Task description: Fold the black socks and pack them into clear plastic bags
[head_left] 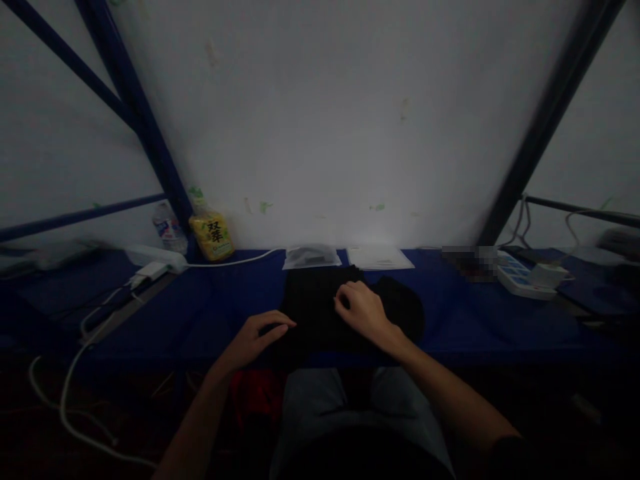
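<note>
Grey trousers [325, 400] fill the bottom centre of the frame, with a crumpled red cloth [255, 393] just beside them on the left. Above them, the left hand [260, 340] sits at the near-left edge of a black fabric garment [315, 307], its fingers loosely curled, narrow and empty. The right hand [363, 310] rests on top of the garment with fingers bent into it; whether it pinches the fabric cannot be told. The garment lies mid-frame on a blue cloth-covered table [480, 320]. Just behind it sit a clear plastic bag [311, 257] and a white paper sheet [380, 257]. Further left, a yellow printed packet [213, 235] and a plastic water bottle [169, 228] stand against a white wall [320, 113]. White power strips [525, 277] lie toward both sides.
</note>
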`<state>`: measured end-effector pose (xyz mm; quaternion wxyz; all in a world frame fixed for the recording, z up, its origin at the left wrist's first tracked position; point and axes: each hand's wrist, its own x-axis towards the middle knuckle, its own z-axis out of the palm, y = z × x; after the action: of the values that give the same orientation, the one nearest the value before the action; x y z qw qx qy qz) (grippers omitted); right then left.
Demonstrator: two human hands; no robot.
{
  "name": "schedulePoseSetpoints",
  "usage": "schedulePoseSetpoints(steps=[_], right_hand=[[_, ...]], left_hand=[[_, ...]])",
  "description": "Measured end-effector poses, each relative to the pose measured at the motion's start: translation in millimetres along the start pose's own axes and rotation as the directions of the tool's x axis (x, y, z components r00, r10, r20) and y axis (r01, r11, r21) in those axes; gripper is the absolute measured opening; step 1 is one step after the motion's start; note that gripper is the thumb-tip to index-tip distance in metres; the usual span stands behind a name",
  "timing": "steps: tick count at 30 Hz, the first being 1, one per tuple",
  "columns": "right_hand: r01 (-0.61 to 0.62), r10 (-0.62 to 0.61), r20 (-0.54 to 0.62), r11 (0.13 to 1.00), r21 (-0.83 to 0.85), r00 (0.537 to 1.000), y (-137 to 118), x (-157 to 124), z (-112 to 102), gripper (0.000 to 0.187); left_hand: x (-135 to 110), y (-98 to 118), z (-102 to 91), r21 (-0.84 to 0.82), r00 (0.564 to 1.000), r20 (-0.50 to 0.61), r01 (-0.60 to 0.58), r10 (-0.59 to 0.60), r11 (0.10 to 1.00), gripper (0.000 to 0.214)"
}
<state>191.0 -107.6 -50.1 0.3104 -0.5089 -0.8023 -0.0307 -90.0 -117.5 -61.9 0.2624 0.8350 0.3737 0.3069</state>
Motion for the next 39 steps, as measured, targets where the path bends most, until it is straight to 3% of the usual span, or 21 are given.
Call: schedulePoseSetpoints(steps=[2, 4, 7, 9, 12, 15, 17, 21, 25, 28, 31, 34, 39], right_hand=[[0.037, -0.029, 0.100, 0.996, -0.080, 0.995, -7.0, -3.1, 17.5, 0.016], [0.078, -0.068, 0.165, 0.996, -0.054, 0.984, -5.1, -5.4, 21.5, 0.020], [0.171, -0.202, 0.195, 0.971, 0.166, 0.960, 15.8, -6.4, 3.0, 0.022], [0.229, -0.277, 0.155, 0.935, 0.271, 0.948, 39.7, -8.7, -17.1, 0.038], [0.325, -0.369, 0.165, 0.914, 0.242, 0.915, 77.7, -18.8, -39.0, 0.062], [0.391, -0.445, 0.228, 0.887, 0.246, 0.866, 100.9, -32.4, -39.4, 0.070], [0.393, -0.447, 0.207, 0.884, 0.253, 0.870, 104.9, -38.3, -32.3, 0.068], [0.339, -0.374, 0.104, 0.906, 0.254, 0.922, 100.8, -37.0, -30.3, 0.059], [0.261, -0.272, 0.007, 0.931, 0.257, 0.962, 104.3, -26.6, -61.5, 0.037], [0.203, -0.198, -0.050, 0.970, 0.132, 0.979, 107.3, -18.1, -90.9, 0.026], [0.214, -0.213, -0.053, 0.977, 0.008, 0.976, 97.6, -7.4, -105.0, 0.024], [0.314, -0.314, 0.040, 0.949, 0.013, 0.949, 74.9, 5.5, -90.7, 0.025], [0.454, -0.428, 0.267, 0.890, -0.038, 0.863, 39.8, 15.0, -24.2, 0.027]], left_hand=[[-0.5, 0.2, 0.7, 0.001, 1.000, -0.004, 0.004, -0.004, 1.000, 0.026], [-1.1, 0.6, 1.1, 0.007, 1.000, -0.004, 0.003, -0.003, 1.000, 0.026], [-1.4, 1.3, 0.9, 0.007, 1.000, -0.008, -0.017, 0.017, 1.000, 0.025], [-1.0, 1.8, 0.5, 0.003, 0.999, -0.033, -0.041, 0.041, 0.999, 0.024], [0.5, 2.0, 0.2, 0.022, 0.996, -0.079, -0.042, 0.044, 0.999, 0.024], [2.5, 0.5, 0.9, 0.059, 0.996, -0.093, -0.007, 0.012, 0.998, 0.025], [4.2, -1.8, 2.2, 0.082, 0.994, -0.105, 0.012, -0.003, 0.997, 0.028], [8.1, -8.1, 6.6, 0.104, 0.978, -0.199, 0.090, -0.068, 0.990, 0.036], [11.0, -12.9, 12.0, 0.160, 0.977, -0.176, 0.148, -0.119, 0.976, 0.040], [11.5, -13.8, 14.6, 0.238, 0.988, -0.126, 0.114, -0.086, 0.965, 0.037], [11.3, -12.7, 14.9, 0.273, 0.991, -0.121, 0.083, -0.051, 0.958, 0.035], [11.2, -11.0, 13.7, 0.276, 0.993, -0.110, 0.076, -0.047, 0.958, 0.035], [10.4, -11.3, 12.4, 0.287, 0.995, -0.097, 0.061, -0.035, 0.956, 0.035]])
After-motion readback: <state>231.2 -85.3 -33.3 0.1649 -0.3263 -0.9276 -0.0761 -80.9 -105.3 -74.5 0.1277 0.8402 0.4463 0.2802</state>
